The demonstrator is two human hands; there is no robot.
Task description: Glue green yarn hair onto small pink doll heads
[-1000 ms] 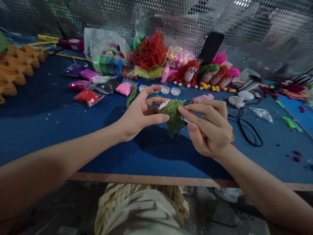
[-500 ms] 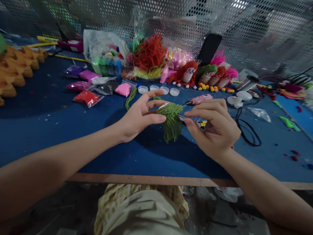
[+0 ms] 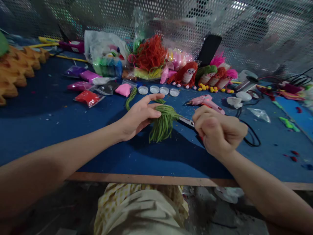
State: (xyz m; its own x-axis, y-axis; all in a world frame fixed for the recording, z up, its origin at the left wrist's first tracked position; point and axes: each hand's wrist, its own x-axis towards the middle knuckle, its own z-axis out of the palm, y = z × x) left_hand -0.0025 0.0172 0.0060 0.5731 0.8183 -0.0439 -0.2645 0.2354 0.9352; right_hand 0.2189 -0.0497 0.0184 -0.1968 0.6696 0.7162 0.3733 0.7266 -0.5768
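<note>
At the far left, a green round object (image 3: pixel 3 44) is cut off by the edge of view, as is the orange-brown moulded tray (image 3: pixel 18 70) beside it. Near the middle, a bundle of green yarn (image 3: pixel 161 125) is held over the blue table (image 3: pixel 122 160) by the thumb and fingers of the left hand (image 3: pixel 140 114); some fingers are hidden behind it, and what lies beneath the strands cannot be made out. The yarn is seen as a thick mass, laid across at the top and hung downward in loose, uneven ends. Just right of it, the blades of the scissors (image 3: pixel 186 122) are shown, their tips lost at the strands, so contact cannot be told. The handles are mostly covered by the curled right hand (image 3: pixel 220 129), in which the scissors are held. Beyond that hand, a pink glue gun (image 3: pixel 204 99) is seen, its cord partly hidden
</note>
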